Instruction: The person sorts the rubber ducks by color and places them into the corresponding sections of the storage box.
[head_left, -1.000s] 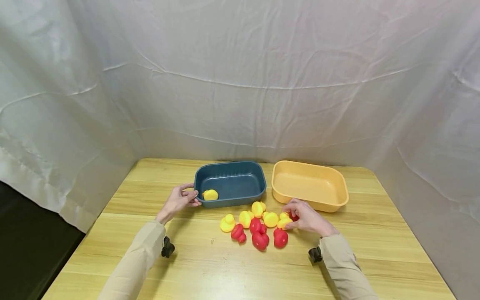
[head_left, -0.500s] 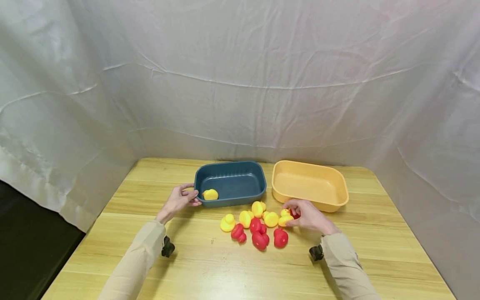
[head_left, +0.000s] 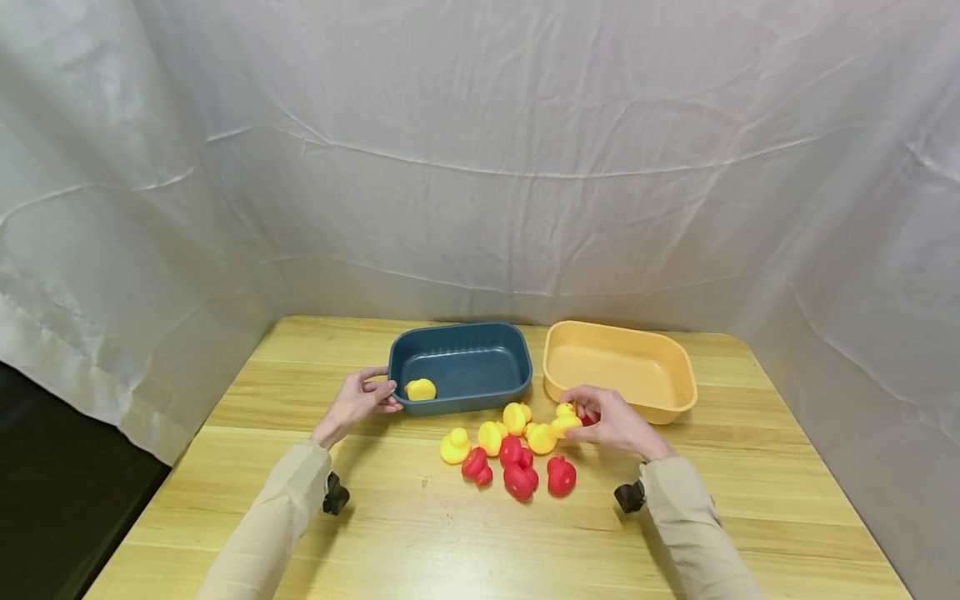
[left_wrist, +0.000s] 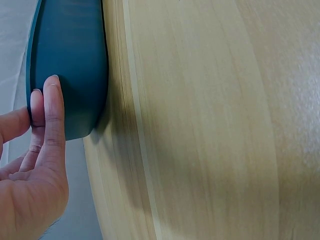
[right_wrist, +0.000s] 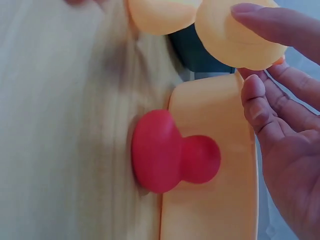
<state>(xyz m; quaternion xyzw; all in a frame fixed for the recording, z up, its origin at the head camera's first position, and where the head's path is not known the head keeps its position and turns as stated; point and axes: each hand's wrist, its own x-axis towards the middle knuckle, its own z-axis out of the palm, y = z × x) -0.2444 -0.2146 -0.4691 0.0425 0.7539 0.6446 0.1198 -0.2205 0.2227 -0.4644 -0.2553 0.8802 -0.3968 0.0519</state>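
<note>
In the head view my left hand [head_left: 360, 402] grips the left end of a dark blue plastic bin [head_left: 480, 400], thumb at the rim and fingers against the outer wall [left_wrist: 70, 50]. One yellow rubber duck [head_left: 422, 389] lies inside that bin. My right hand [head_left: 617, 423] pinches another yellow rubber duck [head_left: 566, 423] between thumb and fingers, just in front of the orange bin [head_left: 675, 408]. A red rubber duck [right_wrist: 157, 152] stands on the table beneath this hand, mostly hidden by it in the head view.
Several yellow ducks [head_left: 455, 447] and several red ducks [head_left: 520, 481] lie close together on the wooden table [head_left: 420, 533], in front of the two bins. A single red duck [head_left: 561, 477] sits at their right. Pale curtains [head_left: 480, 208] hang behind the table and at both sides.
My right hand has risen slightly and shifted left with the yellow duck, away from the single red duck. The left hand keeps its place on the blue bin.
</note>
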